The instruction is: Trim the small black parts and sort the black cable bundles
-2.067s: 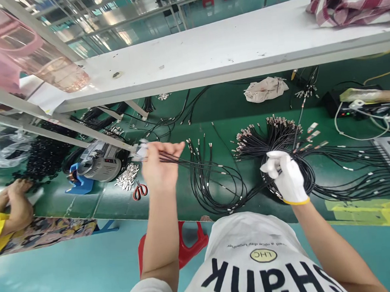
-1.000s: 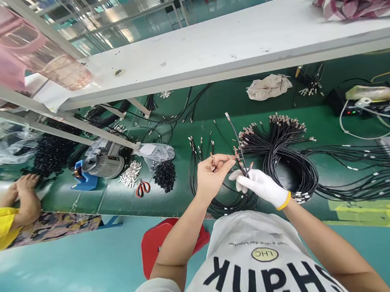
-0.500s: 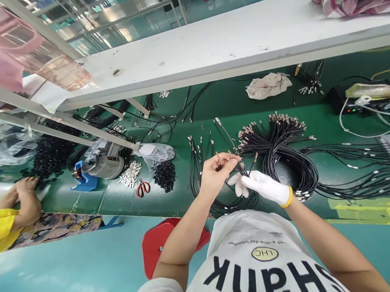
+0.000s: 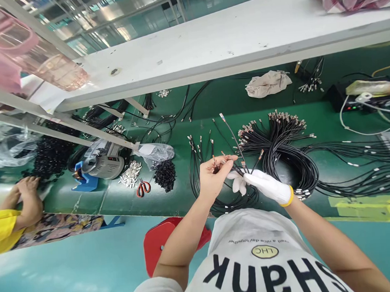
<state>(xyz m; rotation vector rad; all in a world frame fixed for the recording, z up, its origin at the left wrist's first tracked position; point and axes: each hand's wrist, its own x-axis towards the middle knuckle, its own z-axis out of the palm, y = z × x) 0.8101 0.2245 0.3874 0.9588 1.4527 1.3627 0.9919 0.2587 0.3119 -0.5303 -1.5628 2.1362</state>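
Observation:
My bare left hand [image 4: 214, 176] is closed in a pinch on a few small metal terminals just above the green bench [image 4: 180, 133]. My right hand [image 4: 262, 183], in a white glove, touches it and grips several thin black wires [image 4: 231, 132] whose tipped ends stick up and away from me. A coiled bundle of black wires [image 4: 283, 157] with metal ends lies just right of my hands. Another loop of wires [image 4: 200, 172] lies under my left hand.
Red-handled scissors [image 4: 143, 188], a heap of black caps [image 4: 165, 174], loose metal terminals [image 4: 129, 174], a plastic bag [image 4: 155, 151] and a grey machine [image 4: 103, 161] lie to the left. Another person's hands [image 4: 25, 195] rest at far left. A white shelf [image 4: 227, 44] overhangs; rag [image 4: 267, 82] behind.
My left hand came back from the plastic bag at the left to meet my right hand. My right hand lifted a few wires from the coiled bundle; both now stay together.

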